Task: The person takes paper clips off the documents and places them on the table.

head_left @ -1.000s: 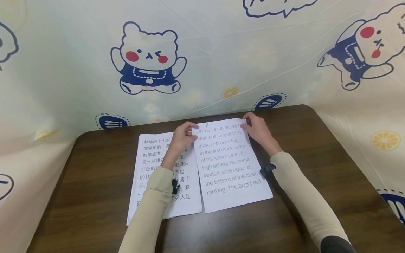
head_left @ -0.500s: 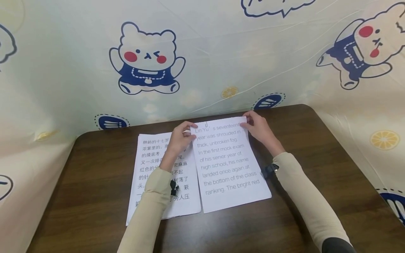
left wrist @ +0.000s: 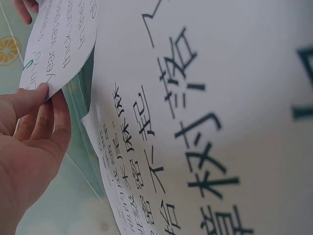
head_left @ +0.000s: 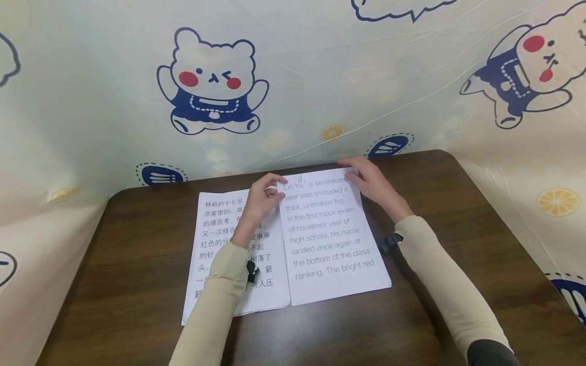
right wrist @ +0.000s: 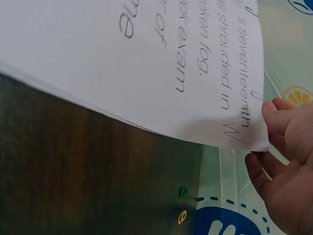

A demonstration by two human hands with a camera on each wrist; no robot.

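The right hand (head_left: 368, 180) has reached its fingers leftward past the English-text sheet's (head_left: 326, 236) far edge, loosely parted, thumb touching; the left hand (head_left: 262, 198) pinches its far-left corner.

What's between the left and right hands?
Upper part of the English page, with left hand and right hand at its top corners. The head view shows it.

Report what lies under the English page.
Brown tabletop shows past the right and bottom edges of the English page; what lies directly beneath is covered.
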